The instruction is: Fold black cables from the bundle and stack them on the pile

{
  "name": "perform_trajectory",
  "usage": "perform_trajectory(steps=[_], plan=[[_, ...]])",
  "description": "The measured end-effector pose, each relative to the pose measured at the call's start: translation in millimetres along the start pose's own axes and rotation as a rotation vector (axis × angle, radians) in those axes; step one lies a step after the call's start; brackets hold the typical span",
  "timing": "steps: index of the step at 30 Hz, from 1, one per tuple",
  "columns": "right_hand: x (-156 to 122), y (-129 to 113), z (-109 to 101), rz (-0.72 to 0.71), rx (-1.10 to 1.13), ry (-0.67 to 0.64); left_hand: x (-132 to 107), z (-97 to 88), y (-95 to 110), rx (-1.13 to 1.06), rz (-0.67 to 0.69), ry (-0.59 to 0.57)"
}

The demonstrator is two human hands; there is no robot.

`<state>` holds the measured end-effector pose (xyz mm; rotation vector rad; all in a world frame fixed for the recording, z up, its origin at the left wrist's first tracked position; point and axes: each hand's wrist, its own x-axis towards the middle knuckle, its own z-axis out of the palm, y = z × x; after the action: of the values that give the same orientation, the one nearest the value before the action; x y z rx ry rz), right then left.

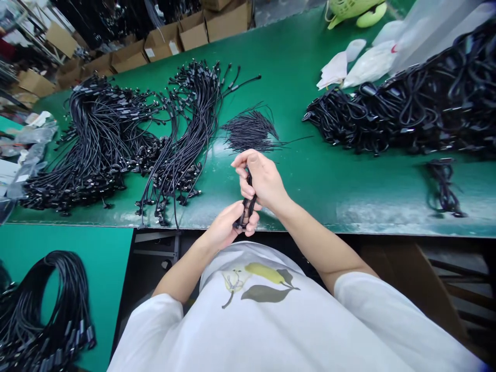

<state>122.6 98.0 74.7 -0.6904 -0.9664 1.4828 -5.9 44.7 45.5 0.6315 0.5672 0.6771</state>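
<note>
A folded black cable is held between my two hands, just above the front edge of the green table. The fingers of my left hand are wrapped round its lower end. Higher up, my right hand is closed about the upper part, thumb and forefinger pinched together; whether a tie is in that pinch I cannot make out. Right beyond my hands lies a loose pile of short black ties. A single bundled cable rests near the table edge on the right.
Long loose cables and a bigger heap of them cover the left of the table. Many bundled cables are heaped at right, by white plastic bags. Coiled cables lie lower left. Cardboard boxes line the far edge.
</note>
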Motion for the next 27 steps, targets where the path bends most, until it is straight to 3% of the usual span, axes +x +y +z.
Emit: perform_trajectory(steps=[5, 8, 10, 12, 14, 16, 18, 21, 27], plan=[[7.6, 3.7, -2.8, 0.16, 0.056, -0.076, -0.6, 0.7, 1.1, -0.139, -0.126, -0.04], [10.2, 7.5, -9.2, 0.162, -0.078, -0.078, -0.3, -0.3, -1.8, -0.114, -0.127, 0.011], [6.9, 5.3, -16.7, -0.028, -0.356, -0.051, -0.1, -3.3, -3.2, -0.042, -0.091, 0.09], [-1.4, -0.5, -26.3, -0.322, -0.751, -0.118, 0.0, -8.9, -2.6, 0.048, -0.055, 0.156], [-12.5, -6.6, -36.5, -0.574, -1.142, -0.336, -0.4, -16.1, -0.4, 0.153, -0.045, 0.163], [-23.4, -9.9, -45.8, -0.728, -1.426, -0.584, -1.3, -22.5, 1.8, 0.281, -0.066, 0.115], [-32.1, -9.2, -53.1, -0.802, -1.616, -0.744, -2.8, -26.6, 2.5, 0.417, -0.117, 0.047], [-41.0, -3.8, -59.7, -0.851, -1.749, -0.847, -6.0, -28.8, -0.3, 0.566, -0.211, -0.034], [-46.6, 6.7, -66.1, -0.956, -1.779, -0.829, -8.5, -27.4, -6.0, 0.598, -0.215, -0.051]])
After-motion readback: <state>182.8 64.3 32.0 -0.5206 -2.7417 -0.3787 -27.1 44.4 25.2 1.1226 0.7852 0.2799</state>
